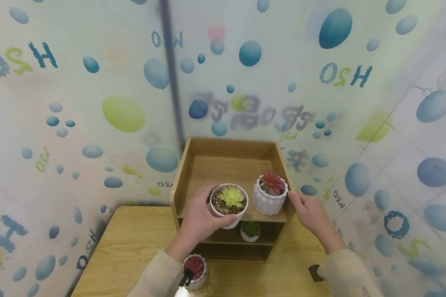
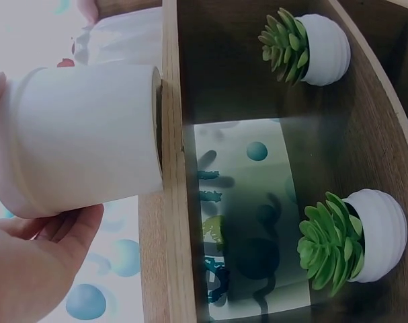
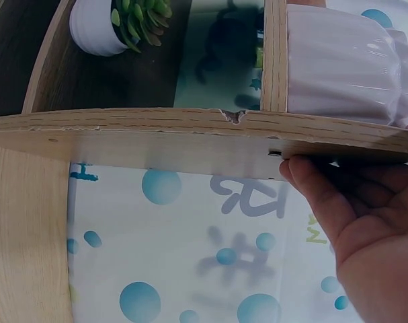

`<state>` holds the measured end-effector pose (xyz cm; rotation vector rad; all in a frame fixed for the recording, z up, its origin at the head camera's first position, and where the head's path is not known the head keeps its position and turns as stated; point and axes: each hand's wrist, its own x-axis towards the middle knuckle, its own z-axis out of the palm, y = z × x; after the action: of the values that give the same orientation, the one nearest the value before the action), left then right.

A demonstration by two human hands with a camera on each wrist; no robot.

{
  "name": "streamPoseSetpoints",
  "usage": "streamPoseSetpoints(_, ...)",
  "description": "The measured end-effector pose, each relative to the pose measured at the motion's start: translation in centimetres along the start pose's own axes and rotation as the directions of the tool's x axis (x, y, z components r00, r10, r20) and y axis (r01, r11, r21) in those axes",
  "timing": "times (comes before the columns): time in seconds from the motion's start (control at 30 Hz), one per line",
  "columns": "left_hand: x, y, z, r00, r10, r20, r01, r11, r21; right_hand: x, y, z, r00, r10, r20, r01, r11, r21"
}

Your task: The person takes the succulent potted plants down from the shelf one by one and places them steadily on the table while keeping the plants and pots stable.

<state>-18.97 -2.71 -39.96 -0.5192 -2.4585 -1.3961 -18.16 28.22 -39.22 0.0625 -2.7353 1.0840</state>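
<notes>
My left hand (image 1: 198, 214) grips a white pot (image 2: 89, 138) with a pale green succulent (image 1: 232, 196) in gravelly soil. Its base is at the front edge of the top board of a wooden shelf (image 1: 226, 169); the left wrist view shows the pot upright against that edge. My right hand (image 1: 312, 212) holds the shelf's right side panel (image 3: 190, 128), its thumb on the outer face and the other fingers partly hidden. Just inside that panel stands a white fluted pot (image 1: 269, 202) with a red succulent (image 1: 272, 183).
Two small white pots with green succulents, one nearer (image 2: 378, 235) and one farther (image 2: 328, 50), stand on the level below. A scalloped pot with a dark red plant (image 1: 195, 268) sits on the wooden table (image 1: 134, 235), near my left sleeve. Behind hangs a patterned curtain (image 1: 96, 82).
</notes>
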Motion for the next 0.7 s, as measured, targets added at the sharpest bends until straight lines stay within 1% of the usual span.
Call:
streamPoseSetpoints(0.23,-0.6,0.0,-0.1,1.0,0.002,-0.002,-0.002,1.0,0.017,0.0,0.0,-0.1,1.0,-0.006,-0.003,0.006,1.0,-0.013)
streamPoseSetpoints(0.43,-1.0,0.1,-0.3,1.0,-0.001,0.006,0.001,1.0,-0.003,0.1,0.1,-0.1,1.0,0.0,0.0,0.0,1.0,-0.016)
streamPoseSetpoints(0.7,-1.5,0.1,-0.5,1.0,0.028,-0.012,-0.028,1.0,0.008,0.0,0.1,-0.1,1.0,-0.017,-0.008,0.017,1.0,-0.018)
